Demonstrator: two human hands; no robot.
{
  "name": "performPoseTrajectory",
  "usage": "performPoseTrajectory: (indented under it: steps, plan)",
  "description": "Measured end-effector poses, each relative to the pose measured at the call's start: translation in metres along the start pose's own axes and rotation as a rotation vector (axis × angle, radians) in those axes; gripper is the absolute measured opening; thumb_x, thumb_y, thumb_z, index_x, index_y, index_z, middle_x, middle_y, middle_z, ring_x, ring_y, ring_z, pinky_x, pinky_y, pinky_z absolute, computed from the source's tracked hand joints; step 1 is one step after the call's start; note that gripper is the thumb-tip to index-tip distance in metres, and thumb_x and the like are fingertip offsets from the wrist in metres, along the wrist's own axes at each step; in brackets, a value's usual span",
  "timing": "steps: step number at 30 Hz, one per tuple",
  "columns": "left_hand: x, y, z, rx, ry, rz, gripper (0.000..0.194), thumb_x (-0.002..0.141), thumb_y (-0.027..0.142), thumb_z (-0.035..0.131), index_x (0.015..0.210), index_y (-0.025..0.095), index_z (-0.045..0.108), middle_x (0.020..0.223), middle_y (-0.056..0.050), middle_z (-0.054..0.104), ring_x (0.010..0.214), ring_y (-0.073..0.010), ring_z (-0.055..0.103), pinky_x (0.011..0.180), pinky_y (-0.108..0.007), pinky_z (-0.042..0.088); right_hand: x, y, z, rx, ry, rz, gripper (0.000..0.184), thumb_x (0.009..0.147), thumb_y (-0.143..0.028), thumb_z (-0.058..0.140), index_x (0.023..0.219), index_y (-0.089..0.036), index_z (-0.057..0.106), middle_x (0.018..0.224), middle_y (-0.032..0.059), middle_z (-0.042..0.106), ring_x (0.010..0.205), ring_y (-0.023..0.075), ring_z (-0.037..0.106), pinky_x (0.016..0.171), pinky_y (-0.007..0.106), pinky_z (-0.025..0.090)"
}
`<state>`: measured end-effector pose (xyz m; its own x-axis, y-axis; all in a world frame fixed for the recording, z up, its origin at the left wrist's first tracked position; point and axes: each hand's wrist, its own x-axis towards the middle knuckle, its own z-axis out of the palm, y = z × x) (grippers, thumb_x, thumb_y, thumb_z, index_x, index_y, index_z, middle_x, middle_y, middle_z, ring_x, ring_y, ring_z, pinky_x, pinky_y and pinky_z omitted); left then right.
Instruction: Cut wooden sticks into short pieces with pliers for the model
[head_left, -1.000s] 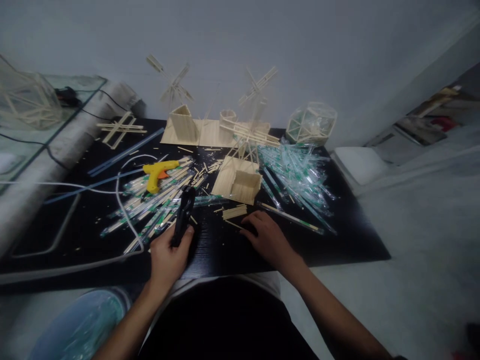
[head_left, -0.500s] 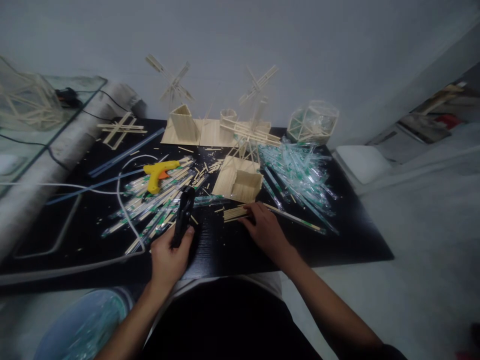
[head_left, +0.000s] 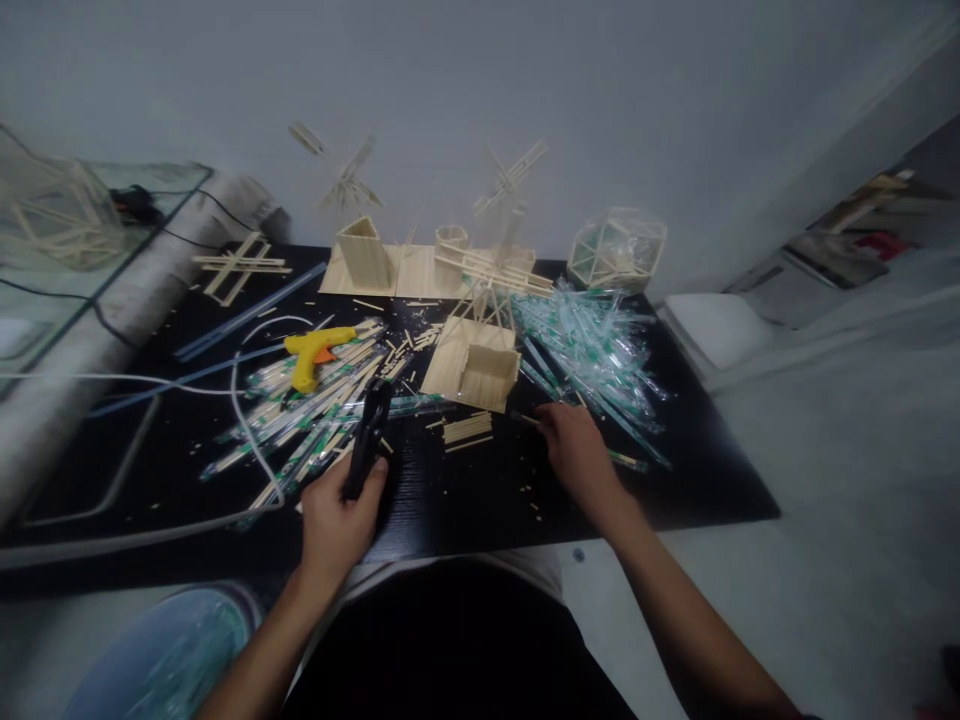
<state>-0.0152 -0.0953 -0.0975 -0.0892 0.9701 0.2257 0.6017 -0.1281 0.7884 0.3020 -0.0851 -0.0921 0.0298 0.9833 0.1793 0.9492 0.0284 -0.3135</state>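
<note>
Black and slim, a hand tool [head_left: 367, 440], too dark to name more closely, stands tilted in the left hand [head_left: 341, 510] at lower centre-left, fingers and thumb clamped around it. Right of centre, the right hand [head_left: 577, 450] has its fingers curled over a plastic-wrapped stick packet [head_left: 628, 461], which shows at either side of it; whether they pinch it or merely rest there, I cannot tell. Between the hands, in mid-frame, short wooden sticks [head_left: 466, 430] lie side by side on the black table [head_left: 450, 510]. Just above them sits a stick-built windmill model [head_left: 450, 360] with an open box at its front. A yellow glue gun [head_left: 315, 355] lies left of centre upon a fanned heap of wrapped sticks [head_left: 300, 425]. Clear and green plastic wrappers [head_left: 592, 340] spread across the right of the table, below a faceted stick frame [head_left: 619, 248]. A crossed stick assembly [head_left: 240, 265] lies at upper left.
</note>
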Motion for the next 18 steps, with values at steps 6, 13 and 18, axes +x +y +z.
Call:
performPoseTrajectory:
  steps: [6, 13, 18]
  plan:
    - [0.001, 0.000, -0.001, 0.023, -0.015, 0.021, 0.031, 0.088, 0.042, 0.059, 0.071, 0.016, 0.063, 0.055, 0.006, 0.047, 0.049, -0.0096, 0.039, 0.048, -0.021, 0.033, 0.002, -0.007, -0.004, 0.020, -0.042, -0.009, 0.021, 0.097, -0.012, 0.048, 0.104, -0.015, 0.068, 0.098, 0.0135, 0.067, 0.094, 0.0283, 0.061, 0.086, 0.041, 0.048]
    - [0.002, 0.000, 0.001, 0.046, -0.081, 0.038, 0.033, 0.090, 0.044, 0.057, 0.071, 0.017, 0.063, 0.054, 0.005, 0.047, 0.052, -0.0114, 0.043, 0.051, -0.021, 0.035, -0.003, -0.028, -0.038, 0.357, 0.087, -0.027, 0.018, 0.101, -0.024, 0.048, 0.096, -0.020, 0.064, 0.093, 0.0083, 0.066, 0.085, 0.0221, 0.062, 0.078, 0.034, 0.049]
    - [0.002, 0.001, 0.002, 0.028, -0.096, 0.006, 0.034, 0.089, 0.046, 0.058, 0.070, 0.018, 0.063, 0.055, 0.005, 0.052, 0.051, -0.0118, 0.045, 0.051, -0.021, 0.037, -0.009, -0.052, -0.045, 0.613, 0.012, 0.008, 0.017, 0.097, -0.033, 0.060, 0.092, -0.019, 0.068, 0.084, 0.0037, 0.066, 0.073, 0.0170, 0.059, 0.069, 0.029, 0.045]
